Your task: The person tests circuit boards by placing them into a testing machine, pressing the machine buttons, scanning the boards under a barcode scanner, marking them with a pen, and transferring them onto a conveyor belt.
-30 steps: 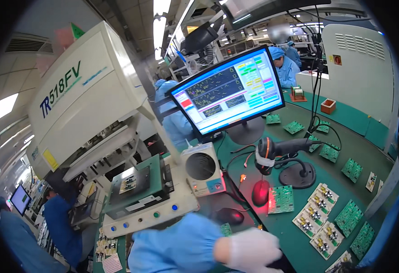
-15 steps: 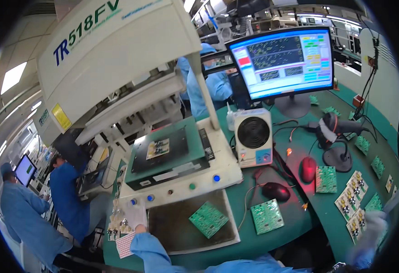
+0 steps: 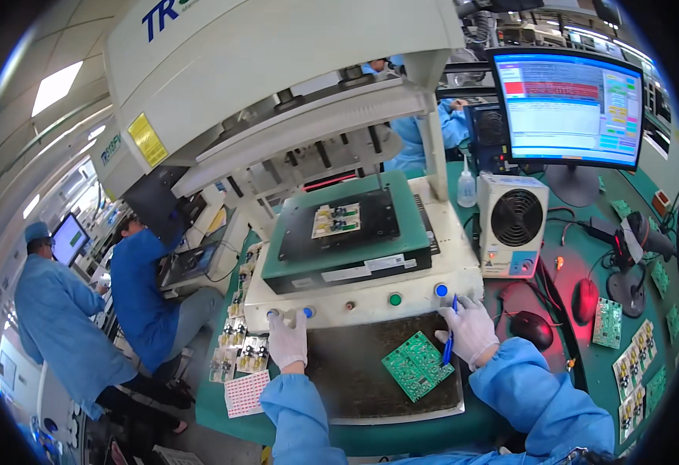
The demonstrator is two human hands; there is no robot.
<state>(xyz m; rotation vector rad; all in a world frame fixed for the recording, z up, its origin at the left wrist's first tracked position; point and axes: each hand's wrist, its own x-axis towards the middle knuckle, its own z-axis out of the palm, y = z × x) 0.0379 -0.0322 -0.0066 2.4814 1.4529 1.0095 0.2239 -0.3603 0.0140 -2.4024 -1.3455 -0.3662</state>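
My left hand [image 3: 287, 341], in a white glove, reaches to the machine's front edge with its fingers stretched out at the blue buttons [image 3: 307, 312] on the left. In a matching glove, my right hand [image 3: 469, 332] grips a blue pen [image 3: 448, 341], held upright, just below the right blue button [image 3: 441, 290]. Between my hands a green circuit board [image 3: 418, 366] lies on the dark mat [image 3: 347, 372], close to the pen's lower end. A small board with components [image 3: 336, 221] sits on the black plate of the green-topped fixture [image 3: 300, 256] under the raised press.
Left of the mat are a sheet of red-marked labels [image 3: 246, 394] and several component boards [image 3: 252, 354]. To the right stand an ionizer fan [image 3: 513, 225], mouse [image 3: 531, 330], scanner [image 3: 637, 240], monitor [image 3: 575, 108] and more boards [image 3: 635, 368]. Two people [image 3: 60, 302] work at left.
My left hand has moved from the boards at the left to the buttons. My right hand has come from the far-right boards to the machine front. The monitor's display differs, and the view has shifted.
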